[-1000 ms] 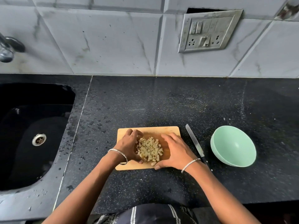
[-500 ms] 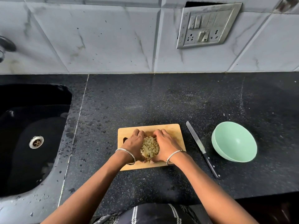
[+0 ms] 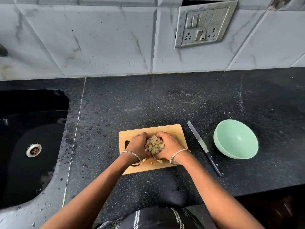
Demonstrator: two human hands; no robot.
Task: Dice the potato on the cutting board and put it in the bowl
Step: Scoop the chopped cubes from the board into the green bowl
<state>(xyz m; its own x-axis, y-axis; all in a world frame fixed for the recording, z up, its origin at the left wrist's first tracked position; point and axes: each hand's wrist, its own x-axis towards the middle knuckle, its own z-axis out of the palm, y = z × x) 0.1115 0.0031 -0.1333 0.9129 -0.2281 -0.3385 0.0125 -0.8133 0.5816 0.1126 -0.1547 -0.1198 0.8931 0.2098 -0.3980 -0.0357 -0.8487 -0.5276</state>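
Observation:
A heap of diced potato (image 3: 154, 145) sits cupped between my left hand (image 3: 138, 145) and my right hand (image 3: 170, 146), over the wooden cutting board (image 3: 175, 130). Both hands curl around the heap from either side, fingertips nearly meeting at the far side. A few loose potato cubes (image 3: 159, 161) lie on the board below my wrists. The pale green bowl (image 3: 236, 139) stands empty on the counter to the right. Between board and bowl lies the knife (image 3: 205, 148), with its black handle toward me.
The black speckled counter (image 3: 165, 103) runs to a tiled wall with a switch plate (image 3: 203, 24). A black sink (image 3: 33, 146) with a steel drain lies to the left. The counter's front edge is just below my forearms.
My hands have closed in from both sides, squeezing the spread-out cubes into a tight heap between them. A few cubes have been left behind on the board.

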